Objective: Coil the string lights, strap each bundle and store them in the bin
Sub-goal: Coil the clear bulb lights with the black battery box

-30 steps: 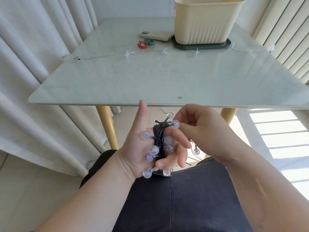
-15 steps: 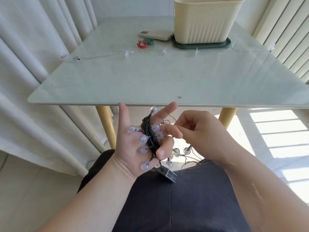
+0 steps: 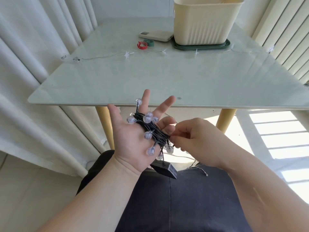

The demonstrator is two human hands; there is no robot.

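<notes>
Below the table's front edge, my left hand (image 3: 132,139) is palm up with fingers spread, and a dark-wired string of globe lights (image 3: 151,129) is wound around the fingers. My right hand (image 3: 199,139) pinches the dark wire at the coil's right side. The string's black box (image 3: 164,168) hangs under my left palm over my lap. A loose wire end lies on my thigh. On the table a second string with clear star lights (image 3: 127,54) stretches left to right. The cream bin (image 3: 204,20) stands at the back on a green lid (image 3: 200,46). A red strap (image 3: 142,45) and a green strap (image 3: 149,42) lie left of it.
A cream phone-like device (image 3: 156,35) lies behind the straps. Curtains hang to the left and slatted blinds to the right. Yellow table legs (image 3: 105,124) stand just beyond my hands. The glass table (image 3: 150,81) fills the middle of the view.
My left hand has turned palm up and spread its fingers, and both hands have risen toward the table edge. My right hand moved down to the coil's right side. The black box now hangs in view.
</notes>
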